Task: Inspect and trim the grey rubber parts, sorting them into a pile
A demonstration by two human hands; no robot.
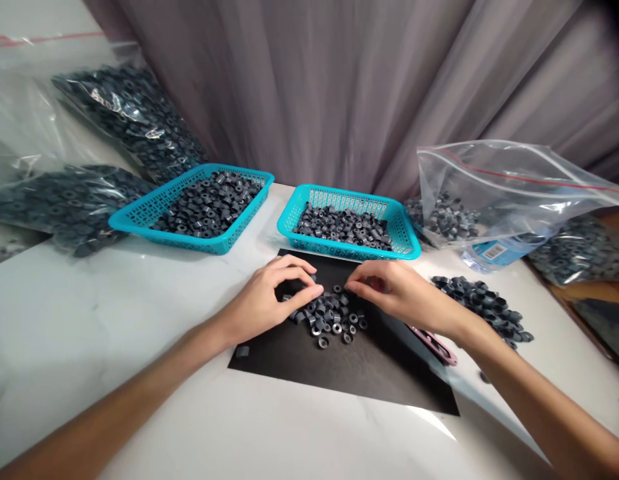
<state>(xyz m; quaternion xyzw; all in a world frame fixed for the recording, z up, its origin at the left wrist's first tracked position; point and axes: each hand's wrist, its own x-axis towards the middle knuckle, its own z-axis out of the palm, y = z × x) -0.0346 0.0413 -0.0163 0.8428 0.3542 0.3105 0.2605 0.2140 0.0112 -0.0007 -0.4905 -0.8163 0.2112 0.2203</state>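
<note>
Small dark grey rings (334, 313), some with shiny metal inside, lie in a loose pile on a black mat (309, 363). At the pile's left edge my left hand (272, 297) is curled, its thumb and index fingertips nearly together. Anything between them is too small to make out. My right hand (389, 287) is closed in a pinch at the pile's upper right, and what its fingertips hold is hidden. Under my right forearm lies a pink-handled tool (436, 348), partly covered. One dark piece (242, 351) sits alone at the mat's left corner.
Behind the mat stand two blue baskets of dark rings, one left (224, 243) and one right (339, 250). Filled plastic bags (134, 120) are at left, and an open zip bag (489, 193) at right. A bottle (494, 255) and a heap of dark caps (482, 307) lie right.
</note>
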